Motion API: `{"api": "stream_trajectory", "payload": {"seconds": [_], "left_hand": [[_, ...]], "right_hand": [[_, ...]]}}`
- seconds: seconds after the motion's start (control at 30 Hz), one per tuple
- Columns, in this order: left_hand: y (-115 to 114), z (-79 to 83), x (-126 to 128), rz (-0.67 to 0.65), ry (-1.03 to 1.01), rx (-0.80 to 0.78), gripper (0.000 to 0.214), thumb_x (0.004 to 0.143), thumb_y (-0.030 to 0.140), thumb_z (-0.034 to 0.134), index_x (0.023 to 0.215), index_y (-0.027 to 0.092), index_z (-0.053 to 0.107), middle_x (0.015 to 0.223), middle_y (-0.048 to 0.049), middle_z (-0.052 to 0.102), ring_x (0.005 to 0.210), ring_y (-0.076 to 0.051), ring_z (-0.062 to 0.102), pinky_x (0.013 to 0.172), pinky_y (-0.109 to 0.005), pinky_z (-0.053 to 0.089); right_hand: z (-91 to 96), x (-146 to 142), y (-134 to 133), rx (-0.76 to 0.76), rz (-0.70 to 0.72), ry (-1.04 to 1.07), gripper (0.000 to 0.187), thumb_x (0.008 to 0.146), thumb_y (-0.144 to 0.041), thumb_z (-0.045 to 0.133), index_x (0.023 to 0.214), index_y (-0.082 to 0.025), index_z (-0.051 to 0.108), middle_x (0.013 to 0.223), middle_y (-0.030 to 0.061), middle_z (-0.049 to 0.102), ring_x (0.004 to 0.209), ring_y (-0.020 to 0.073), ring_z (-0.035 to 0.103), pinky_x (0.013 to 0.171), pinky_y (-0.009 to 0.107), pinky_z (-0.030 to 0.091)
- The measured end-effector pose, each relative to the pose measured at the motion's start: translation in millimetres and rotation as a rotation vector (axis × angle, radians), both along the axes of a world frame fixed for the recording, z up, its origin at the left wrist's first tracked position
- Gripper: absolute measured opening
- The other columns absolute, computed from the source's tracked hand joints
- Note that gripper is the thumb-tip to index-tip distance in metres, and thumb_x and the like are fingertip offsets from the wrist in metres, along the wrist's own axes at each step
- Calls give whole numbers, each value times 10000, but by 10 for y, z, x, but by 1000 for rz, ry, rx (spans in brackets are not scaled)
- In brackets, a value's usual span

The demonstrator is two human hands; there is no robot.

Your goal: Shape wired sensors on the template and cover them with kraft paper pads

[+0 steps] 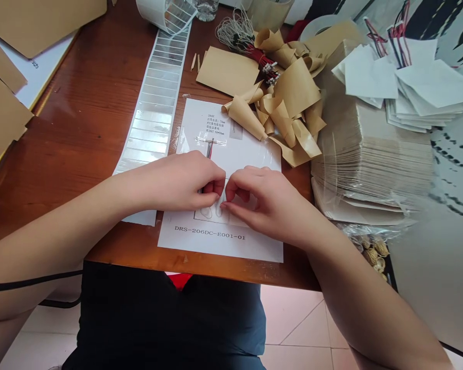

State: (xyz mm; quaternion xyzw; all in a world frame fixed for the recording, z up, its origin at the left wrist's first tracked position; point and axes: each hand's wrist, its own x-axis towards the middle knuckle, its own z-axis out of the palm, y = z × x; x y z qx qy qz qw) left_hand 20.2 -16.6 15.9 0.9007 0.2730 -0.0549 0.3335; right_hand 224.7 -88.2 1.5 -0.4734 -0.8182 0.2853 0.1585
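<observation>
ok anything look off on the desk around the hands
The curled brown paper strips stand out: they lie in a loose, crumpled heap against the top edge of the printed sheet, unlike the tidier stack of flat packets to the right. The left hand and right hand are close together over the sheet.

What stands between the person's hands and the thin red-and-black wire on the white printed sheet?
Nothing visible: the left hand and right hand are right at the thin red-and-black wire, though their fingers hide its lower end.
</observation>
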Motion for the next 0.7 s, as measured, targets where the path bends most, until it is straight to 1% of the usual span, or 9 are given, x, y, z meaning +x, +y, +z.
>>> {"api": "stream_trajectory", "payload": {"seconds": [0.13, 0.3, 0.43, 0.57, 0.7], "left_hand": [[-8, -9, 9, 6, 22, 51, 117, 883, 256, 576, 786, 202, 615, 778, -24, 673, 666, -160, 553, 598, -289, 330], [2, -19, 4, 3, 26, 20, 110, 881, 258, 596, 790, 202, 622, 771, -12, 672, 642, -145, 544, 589, -283, 322], [10, -18, -2, 4, 37, 19, 107, 883, 259, 593, 807, 201, 642, 770, -8, 671, 646, -144, 549, 587, -281, 328], [12, -20, -3, 4, 40, 30, 100, 872, 252, 593, 799, 205, 641, 770, -11, 674, 655, -151, 556, 592, -283, 323], [10, -19, 4, 8, 39, 28, 100, 861, 248, 593, 777, 203, 622, 753, -10, 671, 639, -148, 549, 590, -283, 317]], "right_hand": [[-6, -22, -1, -4, -8, -15, 156, 873, -211, 633, 783, -235, 508, 705, -13, 564, 712, 187, 539, 721, 331, 354], [-7, -24, -9, -18, -14, -29, 176, 866, -207, 667, 784, -230, 512, 719, -10, 578, 713, 184, 542, 716, 321, 353], [-6, -26, -17, -31, -15, -28, 179, 864, -227, 705, 802, -225, 537, 741, -6, 604, 743, 190, 555, 746, 328, 363], [-16, -55, -27, -56, -18, -41, 174, 867, -212, 702, 811, -221, 538, 777, 3, 635, 791, 200, 574, 782, 344, 365], [-18, -82, -37, -48, -28, -72, 189, 867, -206, 687, 799, -222, 512, 786, 8, 646, 825, 214, 570, 798, 359, 346]]}}
